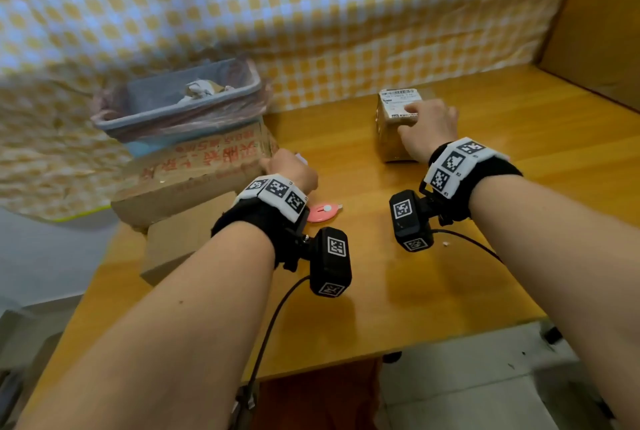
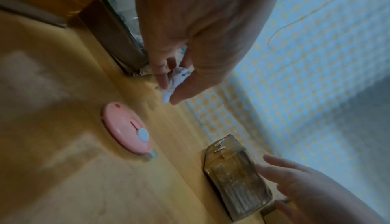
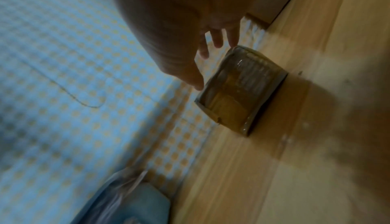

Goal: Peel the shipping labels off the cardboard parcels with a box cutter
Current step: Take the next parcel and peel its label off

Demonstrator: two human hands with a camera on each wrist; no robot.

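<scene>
Yellow-checked cloth (image 1: pixel 311 14) hangs behind a wooden table (image 1: pixel 433 273)

One taped parcel (image 1: pixel 394 131), one cutter (image 1: pixel 323 213), one bin (image 1: pixel 180 100), two flattened boxes (image 1: pixel 194 180)

Left hand (image 2: pixel 190 47) pinches a crumpled scrap between thumb and fingers; right hand (image 1: pixel 427 126) reaches forward, fingers spread

Head view: looks forward and down from above the near edge of the counter (image 1: pixel 346 291), covering both forearms and the checked cloth (image 1: pixel 311 14) at the far side. Left wrist view: close, low over the counter, facing far and right along the fingers (image 2: pixel 162 79). Right wrist view: close, facing far and left. All three share the small parcel (image 1: pixel 394 138).
</scene>
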